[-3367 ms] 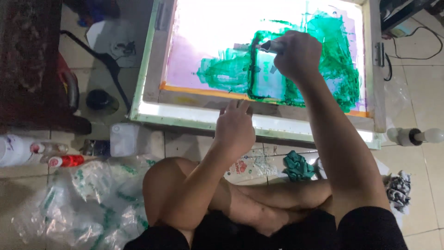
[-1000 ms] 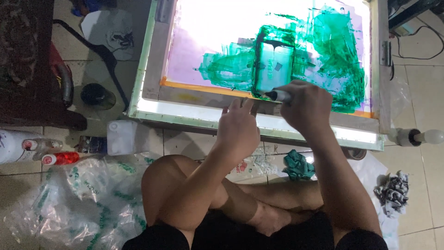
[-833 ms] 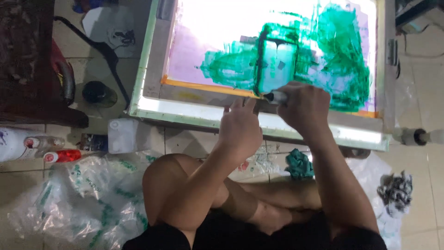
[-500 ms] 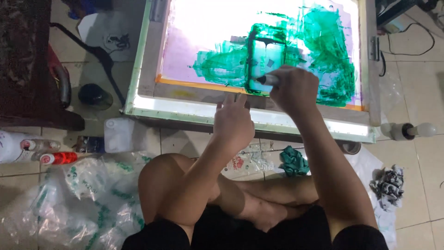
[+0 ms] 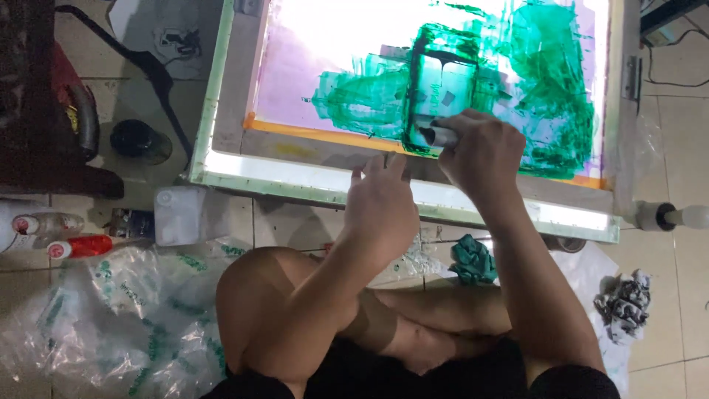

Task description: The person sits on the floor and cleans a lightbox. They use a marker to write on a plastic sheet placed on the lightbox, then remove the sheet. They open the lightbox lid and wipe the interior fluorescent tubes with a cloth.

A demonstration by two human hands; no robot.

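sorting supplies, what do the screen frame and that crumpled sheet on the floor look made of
Screen frame: probably wood, dull and pale with paint stains, though coated metal is possible. Crumpled sheet: thin clear plastic, glossy and wrinkled, smeared with green. The right hand works a small grey tool over the mesh.

Screen frame (image 5: 235, 89) top cut off by pic edge; tool (image 5: 437, 136) mostly hidden in right hand (image 5: 484, 151).
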